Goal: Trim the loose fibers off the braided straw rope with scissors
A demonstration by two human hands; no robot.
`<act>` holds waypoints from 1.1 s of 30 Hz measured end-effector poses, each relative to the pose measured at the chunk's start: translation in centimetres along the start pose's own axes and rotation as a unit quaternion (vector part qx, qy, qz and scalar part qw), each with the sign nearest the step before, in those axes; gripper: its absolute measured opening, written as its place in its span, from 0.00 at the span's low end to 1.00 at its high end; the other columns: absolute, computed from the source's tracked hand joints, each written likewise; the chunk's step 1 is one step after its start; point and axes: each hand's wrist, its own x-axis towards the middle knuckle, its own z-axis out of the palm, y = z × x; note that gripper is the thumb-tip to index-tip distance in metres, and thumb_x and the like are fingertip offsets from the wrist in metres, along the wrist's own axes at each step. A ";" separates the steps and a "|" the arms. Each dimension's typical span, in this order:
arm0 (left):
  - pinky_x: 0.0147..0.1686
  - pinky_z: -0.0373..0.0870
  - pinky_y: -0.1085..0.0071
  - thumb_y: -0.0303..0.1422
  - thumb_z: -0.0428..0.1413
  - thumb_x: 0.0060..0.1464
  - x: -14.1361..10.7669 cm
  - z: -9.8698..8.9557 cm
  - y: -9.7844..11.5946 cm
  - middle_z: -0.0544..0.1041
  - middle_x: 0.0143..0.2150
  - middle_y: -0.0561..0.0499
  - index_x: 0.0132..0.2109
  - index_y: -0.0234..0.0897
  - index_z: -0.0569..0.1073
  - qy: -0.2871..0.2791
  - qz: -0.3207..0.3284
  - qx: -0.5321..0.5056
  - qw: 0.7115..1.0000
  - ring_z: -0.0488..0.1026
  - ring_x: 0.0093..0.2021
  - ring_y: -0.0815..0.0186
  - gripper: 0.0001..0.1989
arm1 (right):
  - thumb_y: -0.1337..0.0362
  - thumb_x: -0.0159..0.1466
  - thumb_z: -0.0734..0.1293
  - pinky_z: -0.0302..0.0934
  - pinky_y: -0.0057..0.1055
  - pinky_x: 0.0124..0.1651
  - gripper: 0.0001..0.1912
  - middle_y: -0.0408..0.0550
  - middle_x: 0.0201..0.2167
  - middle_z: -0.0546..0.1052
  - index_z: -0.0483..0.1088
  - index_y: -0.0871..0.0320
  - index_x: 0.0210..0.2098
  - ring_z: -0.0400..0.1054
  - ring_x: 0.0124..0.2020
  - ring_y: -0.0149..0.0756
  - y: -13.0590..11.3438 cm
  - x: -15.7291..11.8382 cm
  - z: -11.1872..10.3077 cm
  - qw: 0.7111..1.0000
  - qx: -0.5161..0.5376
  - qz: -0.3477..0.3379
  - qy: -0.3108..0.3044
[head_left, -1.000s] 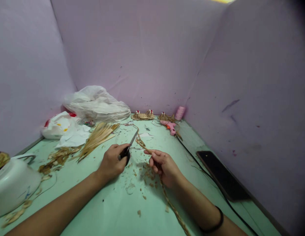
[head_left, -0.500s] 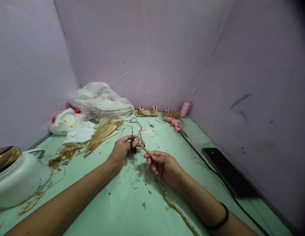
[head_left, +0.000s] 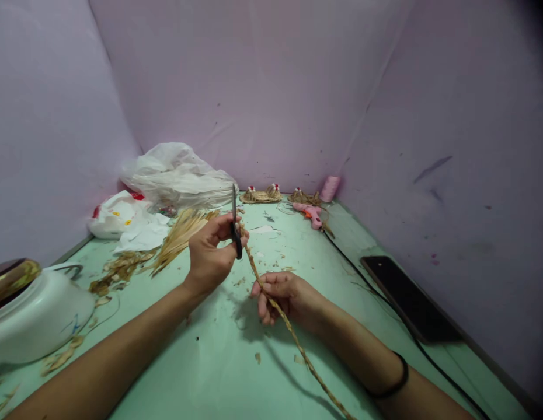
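While left fingers curl round scissors, right fingers pinch braided cord.

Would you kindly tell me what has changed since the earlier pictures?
The left hand has risen, still holding the scissors, and appears to have taken hold of the braid, which now runs nearly straight between both hands. The right hand still holds the braid; the phone and glue gun stayed put.

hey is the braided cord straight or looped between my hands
Straight: the braided cord runs in one line between your left hand and right hand, no loop showing.
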 end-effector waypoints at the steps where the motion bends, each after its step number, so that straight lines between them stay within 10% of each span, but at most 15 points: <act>1: 0.32 0.70 0.70 0.25 0.61 0.35 -0.2 0.1 -0.3 0.74 0.29 0.52 0.39 0.32 0.69 -0.010 -0.011 0.008 1.000 0.72 0.30 0.67 0.19 | 0.64 0.52 0.65 0.59 0.24 0.22 0.09 0.47 0.18 0.74 0.69 0.64 0.30 0.67 0.17 0.29 0.2 0.1 0.1 1.000 -0.003 0.004 0.009; 13: 0.21 0.64 0.75 0.32 0.58 0.38 -0.5 -0.1 -2.4 0.71 0.23 0.55 0.40 0.34 0.65 -0.054 -0.146 0.063 0.986 0.69 0.23 0.69 0.19 | 0.64 0.46 0.71 0.61 0.25 0.22 0.12 0.45 0.20 0.73 0.69 0.63 0.29 0.65 0.17 0.27 0.7 1.0 0.7 0.976 0.041 -0.104 0.186; 16: 0.27 0.66 0.72 0.34 0.56 0.42 -0.4 -1.8 -1.8 0.71 0.26 0.54 0.40 0.35 0.65 -0.136 -0.053 0.204 0.968 0.69 0.27 0.67 0.16 | 0.67 0.44 0.71 0.58 0.23 0.18 0.10 0.45 0.21 0.72 0.70 0.63 0.26 0.63 0.18 0.26 0.1 0.8 0.4 0.949 0.049 -0.122 0.285; 22: 0.50 0.56 0.57 0.29 0.52 0.42 -1.3 -3.8 -1.3 0.74 0.33 0.50 0.45 0.35 0.67 -0.291 0.208 0.439 0.824 0.70 0.33 0.65 0.19 | 0.67 0.41 0.71 0.45 0.21 0.14 0.11 0.39 0.13 0.66 0.73 0.63 0.26 0.54 0.14 0.23 -0.6 0.6 -0.5 0.928 0.002 -0.152 0.339; 33: 0.52 0.52 0.53 0.27 0.49 0.40 -1.5 -3.4 -1.3 0.73 0.39 0.42 0.51 0.30 0.64 -0.336 0.253 0.502 0.755 0.70 0.39 0.59 0.26 | 0.68 0.40 0.70 0.39 0.24 0.17 0.11 0.35 0.09 0.61 0.74 0.62 0.25 0.46 0.13 0.21 -1.2 0.2 -0.1 0.934 -0.040 -0.143 0.324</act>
